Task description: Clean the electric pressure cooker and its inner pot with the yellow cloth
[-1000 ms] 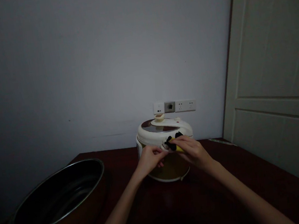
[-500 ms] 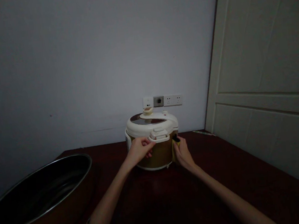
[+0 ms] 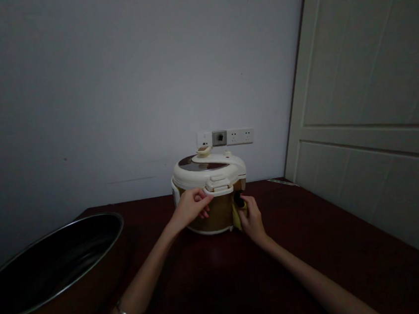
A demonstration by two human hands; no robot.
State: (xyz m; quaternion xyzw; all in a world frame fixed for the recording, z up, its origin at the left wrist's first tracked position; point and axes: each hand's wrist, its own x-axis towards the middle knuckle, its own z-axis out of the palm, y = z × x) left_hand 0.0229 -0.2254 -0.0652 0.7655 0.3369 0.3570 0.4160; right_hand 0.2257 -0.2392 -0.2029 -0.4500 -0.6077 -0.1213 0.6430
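Note:
A white and gold-brown electric pressure cooker (image 3: 215, 216) stands on the dark red table, its lid closed. My left hand (image 3: 192, 208) is closed at the left end of the cooker's white front handle (image 3: 219, 191), thumb on its edge and fingers curled beneath. At the cooker's right side, my right hand (image 3: 252, 220) grips a yellow cloth (image 3: 236, 216) with a black part at its top, pressed against the body. My fingers partly cover the cloth.
A large dark pan (image 3: 67, 302) with a shiny rim stands at the left. Behind the cooker, wall sockets (image 3: 240, 136) sit on the grey wall (image 3: 112, 87). A pale panelled door (image 3: 358, 71) rises at the right. The table (image 3: 223, 285) spreads below my arms.
My right hand has shifted slightly left and down with the cloth along the cooker's side, showing more of the black part. My left hand keeps its place at the handle. The view has shifted slightly.

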